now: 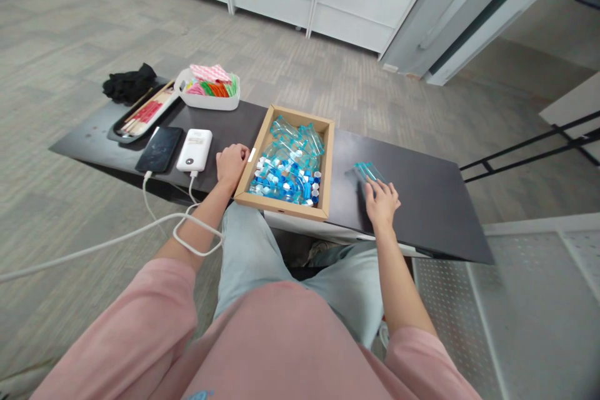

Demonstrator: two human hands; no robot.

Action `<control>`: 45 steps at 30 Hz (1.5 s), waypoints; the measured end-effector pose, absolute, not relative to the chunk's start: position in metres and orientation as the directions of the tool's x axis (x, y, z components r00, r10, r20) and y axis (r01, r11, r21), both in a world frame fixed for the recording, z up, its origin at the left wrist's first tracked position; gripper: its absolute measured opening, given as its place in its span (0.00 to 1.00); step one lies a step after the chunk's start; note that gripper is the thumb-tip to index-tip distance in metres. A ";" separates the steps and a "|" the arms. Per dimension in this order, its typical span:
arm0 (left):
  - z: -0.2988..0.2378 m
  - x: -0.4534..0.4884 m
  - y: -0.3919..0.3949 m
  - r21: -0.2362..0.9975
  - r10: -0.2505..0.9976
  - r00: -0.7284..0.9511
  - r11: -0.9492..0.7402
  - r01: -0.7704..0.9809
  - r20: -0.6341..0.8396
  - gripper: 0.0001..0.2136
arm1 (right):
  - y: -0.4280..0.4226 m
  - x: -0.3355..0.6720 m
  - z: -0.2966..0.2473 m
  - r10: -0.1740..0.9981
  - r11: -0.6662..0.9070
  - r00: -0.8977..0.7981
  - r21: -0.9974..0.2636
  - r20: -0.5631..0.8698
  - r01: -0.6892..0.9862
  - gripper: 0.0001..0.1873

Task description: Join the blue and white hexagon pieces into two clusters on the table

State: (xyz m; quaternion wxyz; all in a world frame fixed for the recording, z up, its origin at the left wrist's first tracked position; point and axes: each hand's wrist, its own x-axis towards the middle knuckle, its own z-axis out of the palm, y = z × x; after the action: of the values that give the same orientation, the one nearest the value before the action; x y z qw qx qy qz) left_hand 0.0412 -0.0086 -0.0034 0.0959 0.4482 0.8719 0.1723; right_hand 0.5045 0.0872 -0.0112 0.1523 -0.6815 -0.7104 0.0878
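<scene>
My left hand (231,165) rests on the table, its fingers curled in a loose fist against the left wall of a cardboard box (330,165); nothing shows inside it. Clear teal plastic bottles (297,137) fill the back of that box, and many blue and white caps (285,178) lie toward its front. To the right of the box, my right hand (382,201) has its fingers around the near end of another clear teal bottle (368,170), which lies low over the tabletop. My fingers and palm hide part of this bottle.
On the dark table (431,200), a phone (160,149) and a white power bank (195,150) have a white cable (117,240) attached, looping over my left forearm. Behind them are a black tray (122,131) of sticks, a white basket (210,102) and black cloth (129,83).
</scene>
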 end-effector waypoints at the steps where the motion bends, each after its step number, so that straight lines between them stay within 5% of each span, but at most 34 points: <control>1: -0.004 0.041 -0.009 0.386 0.815 -0.580 0.539 0.749 -0.012 0.16 | 0.086 0.500 -0.008 0.996 0.051 -0.022 -0.331 0.091 0.942 0.34; 7: -0.007 0.041 -0.008 0.393 0.817 -0.577 0.528 0.752 0.006 0.16 | 0.074 0.444 0.025 0.938 0.326 -0.253 -0.356 0.235 0.876 0.32; 11: -0.009 0.041 -0.009 0.405 0.813 -0.582 0.527 0.747 0.016 0.14 | 0.064 0.374 0.039 0.785 0.614 -0.577 -0.408 0.227 0.676 0.28; 17: -0.003 0.043 -0.010 0.399 0.816 -0.578 0.532 0.747 -0.005 0.14 | 0.053 0.318 0.044 0.566 0.797 -0.809 -0.354 0.159 0.489 0.24; 21: -0.001 0.045 -0.010 0.392 0.814 -0.581 0.538 0.746 -0.013 0.15 | 0.060 0.358 0.035 0.665 0.734 -0.723 -0.343 0.186 0.586 0.25; 26: 0.001 0.045 -0.009 0.400 0.819 -0.573 0.530 0.748 -0.016 0.15 | 0.086 0.456 0.007 0.935 0.337 -0.277 -0.320 0.220 0.885 0.30; 32: 0.003 0.045 -0.011 0.407 0.821 -0.570 0.530 0.743 -0.028 0.16 | 0.094 0.526 -0.009 0.990 0.116 -0.087 -0.289 0.111 0.950 0.29; 40: 0.001 0.045 -0.010 0.409 0.817 -0.576 0.532 0.742 -0.017 0.16 | 0.093 0.489 0.002 0.967 0.242 -0.153 -0.532 0.206 0.812 0.31; 45: -0.002 0.044 -0.010 0.403 0.814 -0.581 0.536 0.742 -0.011 0.15 | 0.107 0.389 0.028 0.822 0.560 -0.501 -0.547 0.272 0.622 0.29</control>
State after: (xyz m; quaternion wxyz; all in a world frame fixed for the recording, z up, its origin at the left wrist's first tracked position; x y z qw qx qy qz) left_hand 0.0437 -0.0096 -0.0019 0.0992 0.4467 0.8706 0.1807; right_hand 0.3887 0.1069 0.0284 0.2585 -0.4275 -0.8445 0.1928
